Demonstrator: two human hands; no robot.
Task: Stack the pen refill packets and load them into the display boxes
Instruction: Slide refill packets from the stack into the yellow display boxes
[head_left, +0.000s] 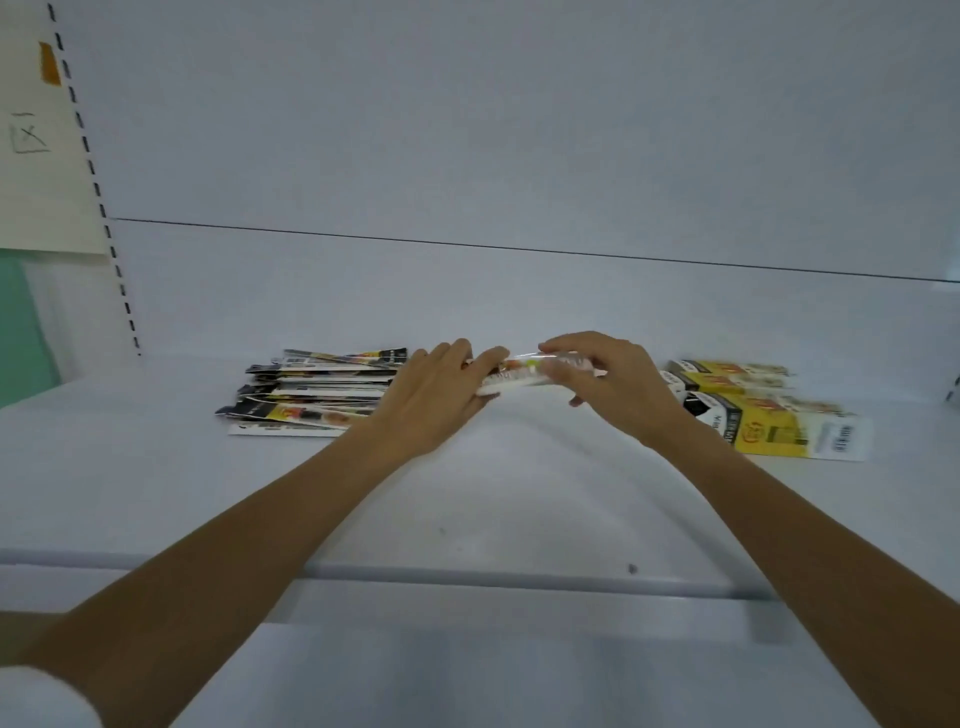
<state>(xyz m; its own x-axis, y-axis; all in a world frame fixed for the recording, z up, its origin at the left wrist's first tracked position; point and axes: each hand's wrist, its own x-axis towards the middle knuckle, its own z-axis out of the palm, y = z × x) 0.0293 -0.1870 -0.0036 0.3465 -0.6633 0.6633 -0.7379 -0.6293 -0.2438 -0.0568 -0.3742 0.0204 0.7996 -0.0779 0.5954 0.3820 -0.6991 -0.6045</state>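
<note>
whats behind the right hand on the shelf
Yellow and black display boxes lie flat on the white shelf behind the right hand. Its wrist covers their left ends, so those cannot be seen.

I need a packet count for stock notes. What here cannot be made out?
- Head view, held packets: how many there are; blurred by motion and covered by the left hand and right hand.
- Head view, loose pile: print too small and blurred.
- Head view, display boxes: left end hidden behind the right hand.
</note>
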